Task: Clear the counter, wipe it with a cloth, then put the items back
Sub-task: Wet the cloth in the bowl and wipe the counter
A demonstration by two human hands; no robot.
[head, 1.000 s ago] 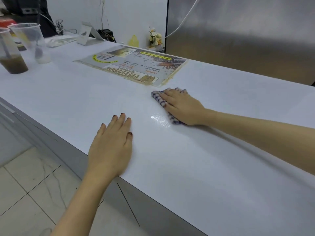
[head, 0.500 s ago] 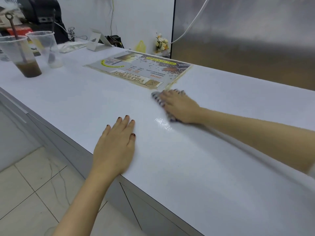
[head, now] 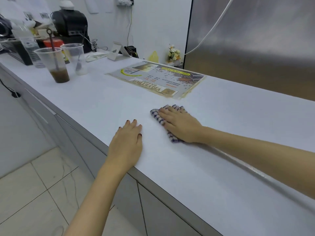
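My right hand (head: pixel 180 126) lies flat on a blue-and-white checked cloth (head: pixel 158 119), pressing it onto the white counter (head: pixel 196 167) just in front of a laminated menu sheet (head: pixel 158 79). Most of the cloth is hidden under the palm; its edge shows to the left and beyond the fingertips. My left hand (head: pixel 127 142) rests flat on the counter near its front edge, fingers straight and together, a short way left of the cloth and holding nothing.
Two clear plastic cups stand at the far left, one with brown drink and a stirrer (head: pixel 54 65), one nearly empty (head: pixel 75 58). A black machine (head: pixel 71 28), a white stand (head: pixel 117 53) and small flowers (head: pixel 173 52) line the back. A steel panel (head: pixel 255 40) rises behind the counter.
My right hand has slid the cloth a little toward me and to the left, nearer my left hand. The camera has lifted, showing more of the back of the counter.
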